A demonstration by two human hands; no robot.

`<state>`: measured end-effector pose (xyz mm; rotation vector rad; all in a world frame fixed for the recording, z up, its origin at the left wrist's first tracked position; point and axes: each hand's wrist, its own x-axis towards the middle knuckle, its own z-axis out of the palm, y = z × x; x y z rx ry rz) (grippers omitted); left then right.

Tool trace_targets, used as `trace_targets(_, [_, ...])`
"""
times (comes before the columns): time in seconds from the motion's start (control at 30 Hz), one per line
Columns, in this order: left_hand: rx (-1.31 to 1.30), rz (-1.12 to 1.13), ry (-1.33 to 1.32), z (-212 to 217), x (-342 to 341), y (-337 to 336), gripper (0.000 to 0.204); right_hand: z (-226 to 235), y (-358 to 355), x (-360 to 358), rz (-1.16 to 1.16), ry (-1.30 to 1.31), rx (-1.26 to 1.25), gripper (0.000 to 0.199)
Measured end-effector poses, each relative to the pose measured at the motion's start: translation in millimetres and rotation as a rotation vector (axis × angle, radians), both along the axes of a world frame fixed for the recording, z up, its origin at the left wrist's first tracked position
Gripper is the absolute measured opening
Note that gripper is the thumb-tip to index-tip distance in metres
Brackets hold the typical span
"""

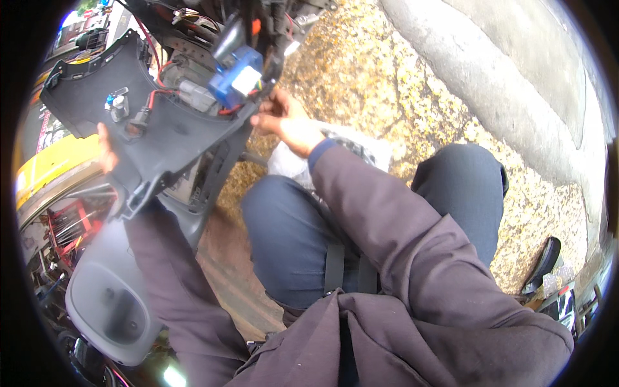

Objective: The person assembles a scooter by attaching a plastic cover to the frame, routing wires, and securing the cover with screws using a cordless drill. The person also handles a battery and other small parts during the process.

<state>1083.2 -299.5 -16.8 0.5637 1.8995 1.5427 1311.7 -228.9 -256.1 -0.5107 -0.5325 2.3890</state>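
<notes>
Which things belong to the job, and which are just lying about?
Likely job:
black panel, left hand and right hand on it
blue boxy part
grey connector
red wire

Likely just lying about:
white sheeting on the ground
red tray, left

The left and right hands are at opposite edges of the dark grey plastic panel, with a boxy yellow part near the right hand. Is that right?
Not quite: in the head view, the boxy part near the right hand is blue, not yellow. That hand and the left hand are at opposite edges of the dark grey plastic panel.
</notes>
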Motion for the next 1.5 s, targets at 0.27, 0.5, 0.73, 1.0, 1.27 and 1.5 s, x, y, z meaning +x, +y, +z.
trace_targets(0.27, [0.240, 0.149, -0.239, -1, 64, 23, 0.036, 29, 8, 13, 0.047, -0.177, 0.046, 0.043])
trace_targets(0.5, [0.184, 0.260, -0.322, 9, 77, 30, 0.032, 36, 10, 9, 0.116, -0.184, 0.034, 0.044])
trace_targets(0.73, [0.236, 0.242, -0.395, 3, 54, 22, 0.027, 25, 3, 7, 0.076, -0.142, -0.103, 0.037])
trace_targets(1.0, [0.085, 0.257, 0.004, -11, 42, 16, 0.048, 13, 10, 12, 0.125, -0.022, -0.066, 0.050])
trace_targets(1.27, [-0.016, 0.048, 0.291, 1, -45, -4, 0.061, 7, 5, 22, 0.130, -0.071, 0.018, 0.067])
trace_targets(1.5, [0.039, 0.447, 0.182, 15, 29, 13, 0.068, 8, -1, 10, 0.044, -0.243, 0.055, 0.054])
